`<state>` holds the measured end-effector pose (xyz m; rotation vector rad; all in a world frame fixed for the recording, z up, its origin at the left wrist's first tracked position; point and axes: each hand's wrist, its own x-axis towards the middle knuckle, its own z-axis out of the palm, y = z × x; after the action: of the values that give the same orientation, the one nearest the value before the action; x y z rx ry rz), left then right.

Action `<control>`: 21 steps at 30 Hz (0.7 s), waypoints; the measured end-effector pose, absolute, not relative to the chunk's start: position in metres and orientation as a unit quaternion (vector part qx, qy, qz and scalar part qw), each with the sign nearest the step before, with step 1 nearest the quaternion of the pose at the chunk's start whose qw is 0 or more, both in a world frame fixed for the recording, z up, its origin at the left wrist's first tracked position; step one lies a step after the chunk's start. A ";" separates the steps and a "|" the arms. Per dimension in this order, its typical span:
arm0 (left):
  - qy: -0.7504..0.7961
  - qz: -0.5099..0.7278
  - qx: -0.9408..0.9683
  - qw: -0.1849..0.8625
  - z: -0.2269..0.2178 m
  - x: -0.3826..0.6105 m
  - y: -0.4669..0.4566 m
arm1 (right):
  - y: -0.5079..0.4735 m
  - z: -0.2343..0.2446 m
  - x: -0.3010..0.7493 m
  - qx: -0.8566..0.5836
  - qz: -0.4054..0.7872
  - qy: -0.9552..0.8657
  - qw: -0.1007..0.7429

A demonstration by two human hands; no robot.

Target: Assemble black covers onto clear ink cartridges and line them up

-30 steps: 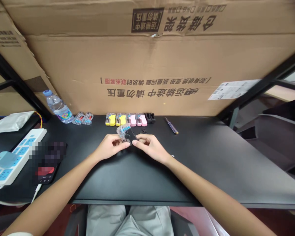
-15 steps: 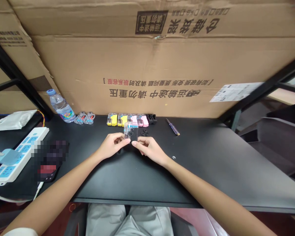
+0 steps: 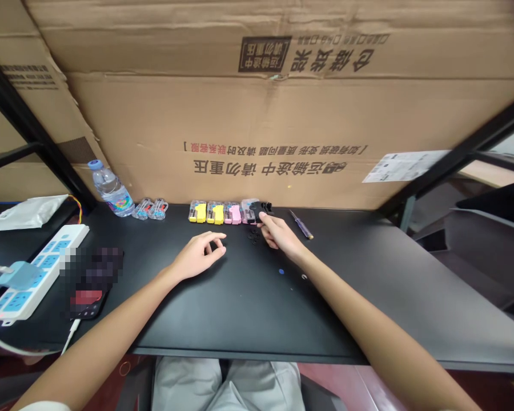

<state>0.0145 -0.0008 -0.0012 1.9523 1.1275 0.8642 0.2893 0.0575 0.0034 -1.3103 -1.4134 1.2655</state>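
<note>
1. Touching a clear plastic casing with a black insert (image 3: 251, 211), the bunched fingertips (image 3: 261, 216) of the right hand (image 3: 279, 235) sit on its near end, so the casing lies just ahead of and left of that hand. Whether they actually pinch it, I cannot tell.
2. Lying open, with fingers loosely curled around nothing, the left hand (image 3: 197, 256) rests on the black desk (image 3: 325, 308), well apart from the casing.
3. Just below the right fingertips lies one small cluster of black rings (image 3: 253, 236), too small to count.
4. Left of the right hand, along the desk's far edge, sit two pink-and-clear casings (image 3: 234, 214), the nearer to the hand partly overlapped by the black-inserted casing, then two yellow-and-clear casings (image 3: 206, 212).
5. Farther left stand two empty clear casings (image 3: 149, 209) and one water bottle (image 3: 111, 191).
6. Right of the fingertips, one black block (image 3: 267, 206) sits partly hidden, and one screwdriver (image 3: 300, 224) lies near the hand.
7. Well left of the left hand lie one power strip (image 3: 38, 271) and one phone (image 3: 89, 299).
</note>
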 end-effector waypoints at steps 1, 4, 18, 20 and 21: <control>0.435 0.335 0.758 0.353 -0.002 0.015 -0.001 | 0.061 0.003 0.288 -0.521 0.507 -0.563 0.394; 0.432 0.333 0.765 0.343 -0.004 0.014 -0.001 | 0.070 0.001 0.284 -0.523 0.517 -0.566 0.373; 0.525 0.317 0.768 0.186 0.010 -0.004 0.006 | 0.073 -0.007 0.288 -0.546 0.454 -0.581 0.398; 0.577 0.321 0.747 0.074 0.016 -0.019 0.012 | 0.067 -0.006 0.291 -0.561 0.395 -0.598 0.414; 0.598 0.310 0.739 0.022 0.018 -0.028 0.016 | 0.063 -0.005 0.294 -0.564 0.360 -0.610 0.425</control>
<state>-0.0283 0.0161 0.0178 2.2884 1.8520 0.9613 0.2940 0.0635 -0.0052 -1.4097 -1.5256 0.9004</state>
